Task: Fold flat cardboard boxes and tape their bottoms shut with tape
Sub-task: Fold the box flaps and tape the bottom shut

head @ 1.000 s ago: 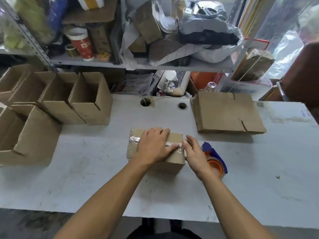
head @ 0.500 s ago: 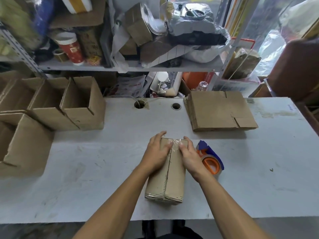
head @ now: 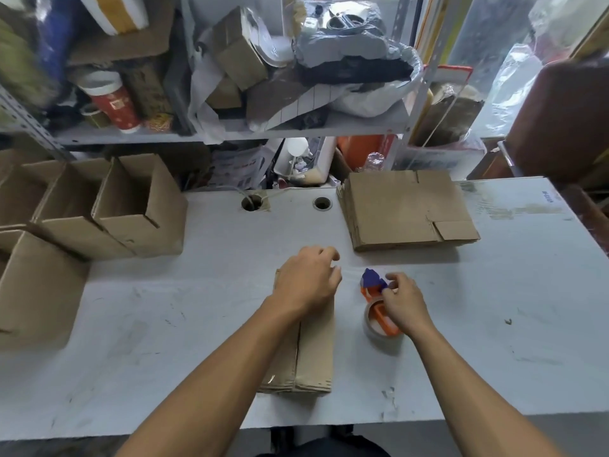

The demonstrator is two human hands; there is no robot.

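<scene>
While box (head: 313, 344) sits turned lengthwise on bench (head: 494, 324):
Change: right hand (head: 403, 303) left box, grip now curled round tape dispenser (head: 379, 311) beside box.
Left hand (head: 308, 282): presses box's far end.
Meaning: another taping pass likely.

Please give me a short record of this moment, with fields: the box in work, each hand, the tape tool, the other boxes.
box in work: cardboard box lies on the white table, seam running away from the person
left hand: left hand rests on the box's far end
right hand: right hand grips the tape dispenser, right of the box
flat stock: stack of flat boxes at far right
done boxes: folded boxes stand open at left
</scene>
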